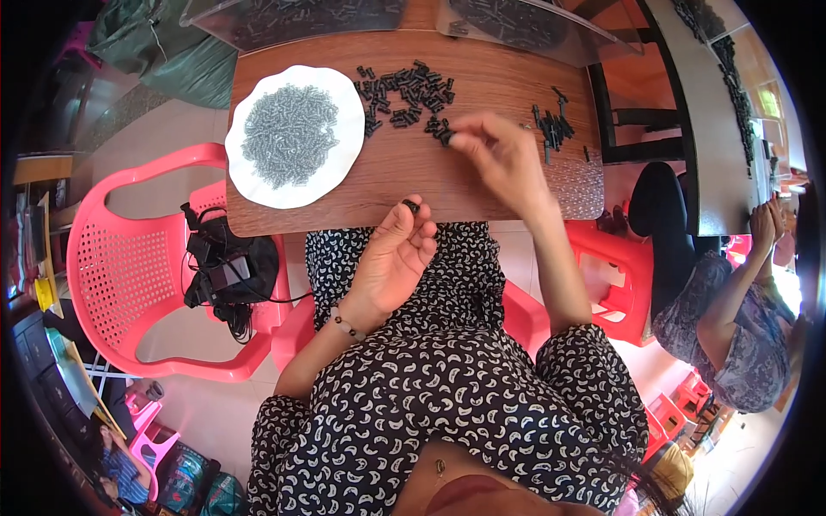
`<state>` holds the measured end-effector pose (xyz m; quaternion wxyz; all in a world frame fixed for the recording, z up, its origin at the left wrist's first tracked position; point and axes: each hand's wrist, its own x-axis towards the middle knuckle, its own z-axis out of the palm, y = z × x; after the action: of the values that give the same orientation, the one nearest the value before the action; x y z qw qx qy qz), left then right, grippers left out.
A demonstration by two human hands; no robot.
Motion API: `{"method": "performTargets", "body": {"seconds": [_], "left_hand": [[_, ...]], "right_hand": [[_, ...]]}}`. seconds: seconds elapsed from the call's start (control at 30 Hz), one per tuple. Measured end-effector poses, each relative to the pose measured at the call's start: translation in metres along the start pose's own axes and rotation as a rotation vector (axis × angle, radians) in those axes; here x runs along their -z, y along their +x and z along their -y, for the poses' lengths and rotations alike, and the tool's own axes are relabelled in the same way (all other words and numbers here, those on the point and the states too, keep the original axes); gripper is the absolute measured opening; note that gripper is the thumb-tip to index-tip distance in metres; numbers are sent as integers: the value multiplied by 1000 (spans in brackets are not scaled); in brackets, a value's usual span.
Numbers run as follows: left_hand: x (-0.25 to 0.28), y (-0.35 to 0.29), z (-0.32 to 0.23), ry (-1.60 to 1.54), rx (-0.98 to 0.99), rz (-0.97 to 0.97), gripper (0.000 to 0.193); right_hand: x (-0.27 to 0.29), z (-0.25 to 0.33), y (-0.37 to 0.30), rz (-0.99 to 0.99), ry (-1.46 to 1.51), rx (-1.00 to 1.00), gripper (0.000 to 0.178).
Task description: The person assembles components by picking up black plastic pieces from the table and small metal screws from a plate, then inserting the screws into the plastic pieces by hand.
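My left hand [392,262], palm turned up above the table's front edge, pinches a small black plastic part [411,206] between thumb and fingers. My right hand [509,163] reaches over the table, its thumb and index finger closed on a small black part [445,136] at the near end of a loose pile. That pile of small black parts [415,86] spreads over the back middle of the brown wooden table [396,163]. To its left, a white wavy-edged plate [342,163] bears a heap of small clear and silvery pieces [291,133]. Longer black pieces [555,129] lie right of my right hand.
Two clear bins [297,21] of dark parts stand along the table's back edge. A pink plastic chair [129,249] with a black bag [228,262] is at the left. At the right, another person's hands [764,222] rest near a second table [688,129].
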<state>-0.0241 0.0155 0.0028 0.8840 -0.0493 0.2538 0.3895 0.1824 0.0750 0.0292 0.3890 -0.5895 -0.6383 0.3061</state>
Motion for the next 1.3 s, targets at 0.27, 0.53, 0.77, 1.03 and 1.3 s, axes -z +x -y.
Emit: {"method": "performTargets", "body": {"seconds": [0.27,0.53,0.77,1.03,1.3], "left_hand": [[4,3,-2,-132,84,-19,21],[7,6,-2,-126,85,-26,21],[5,8,-5,-66,5,17,20],[5,10,-5,-61,6,-4,21],[4,9,-5,-37,-5,-2,23]], "right_hand": [[7,-31,50,-80,-293,167,14],[0,-41,55,-83,-414,206,15],[-1,-41,52,-83,-275,153,13],[-5,-34,51,-90,-318,97,17],[-5,-32,50,-60,-210,-67,17]]}}
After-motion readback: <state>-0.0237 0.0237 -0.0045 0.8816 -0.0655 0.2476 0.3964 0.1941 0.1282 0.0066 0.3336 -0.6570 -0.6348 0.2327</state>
